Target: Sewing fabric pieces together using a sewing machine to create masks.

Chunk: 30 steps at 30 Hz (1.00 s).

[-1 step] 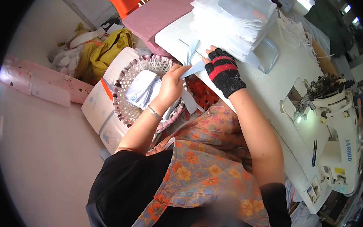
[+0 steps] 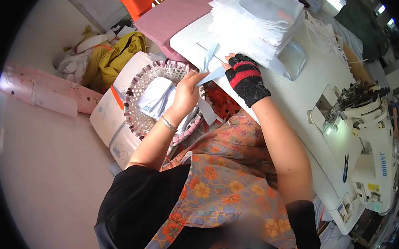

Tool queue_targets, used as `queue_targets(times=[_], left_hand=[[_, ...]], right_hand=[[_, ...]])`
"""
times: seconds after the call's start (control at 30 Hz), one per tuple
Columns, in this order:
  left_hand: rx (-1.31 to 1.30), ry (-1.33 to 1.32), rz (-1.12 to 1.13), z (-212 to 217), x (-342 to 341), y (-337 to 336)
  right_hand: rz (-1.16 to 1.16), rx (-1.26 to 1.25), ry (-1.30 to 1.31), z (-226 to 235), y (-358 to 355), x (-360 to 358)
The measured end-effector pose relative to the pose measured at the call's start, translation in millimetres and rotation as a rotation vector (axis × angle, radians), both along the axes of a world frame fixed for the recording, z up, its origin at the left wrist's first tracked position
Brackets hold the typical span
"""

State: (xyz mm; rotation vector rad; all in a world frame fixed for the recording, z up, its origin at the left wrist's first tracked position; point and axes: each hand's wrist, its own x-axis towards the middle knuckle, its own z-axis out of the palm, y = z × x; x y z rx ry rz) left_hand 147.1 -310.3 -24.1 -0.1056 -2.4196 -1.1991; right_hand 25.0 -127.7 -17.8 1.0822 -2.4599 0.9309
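The left hand (image 2: 187, 92) is bare, with a thin silver bracelet (image 2: 168, 123) on the wrist. Its grip is pinched closed on the lower end of a narrow pale-blue fabric strip (image 2: 210, 75), thumb and fingertips pressed together on the cloth. The right hand (image 2: 244, 77), in a black fingerless knitted glove with red stripes, has its bare fingertips closed on the same strip at the upper end, just at the edge of the white worktop (image 2: 301, 99). The strip runs slanted between the two hands, over the gap between the worktop edge and a round woven basket with a pink-and-white rim (image 2: 135, 120). A second loose end of pale-blue strip (image 2: 209, 54) stands up just above the gloved hand.

The basket sits below the left hand and holds folded pale-blue and white cloth pieces (image 2: 158, 97). A tall stack of white and pale-blue fabric pieces (image 2: 256, 23) lies on the worktop just beyond the right hand, nearly touching the glove. A white sewing machine (image 2: 368, 135) stands well apart to the right, with small blue-handled snips (image 2: 345, 163) on the worktop before it. A pink cloth (image 2: 179, 13) lies at the worktop's far-left end.

Against the earlier frame, nothing visibly differs: both hands hold the strip in the same place, and the basket and stack lie as they did.
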Motion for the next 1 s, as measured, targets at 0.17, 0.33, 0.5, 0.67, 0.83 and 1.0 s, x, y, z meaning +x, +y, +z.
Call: queue_targets(times=[0.17, 0.33, 0.5, 0.67, 0.83, 1.0], left_hand=[[0.101, -0.115, 0.033, -29, 7, -33], [0.164, -0.186, 0.077, -72, 41, -67], [0.354, -0.544, 0.182, -113, 114, -62], [0.432, -0.576, 0.241, -135, 160, -69], [-0.005, -0.370, 0.247, -139, 180, -100], [-0.372, -0.453, 0.167, -138, 219, -124]], right_hand=[[-0.036, 0.017, -0.001, -4, -2, -4], [-0.083, 0.002, -0.015, 1, -4, -8], [-0.093, 0.021, -0.069, 3, -5, -7], [-0.071, -0.004, -0.079, 1, -6, -8], [-0.088, 0.035, -0.080, 0, -5, -8], [-0.078, 0.062, -0.086, 1, -6, -8]])
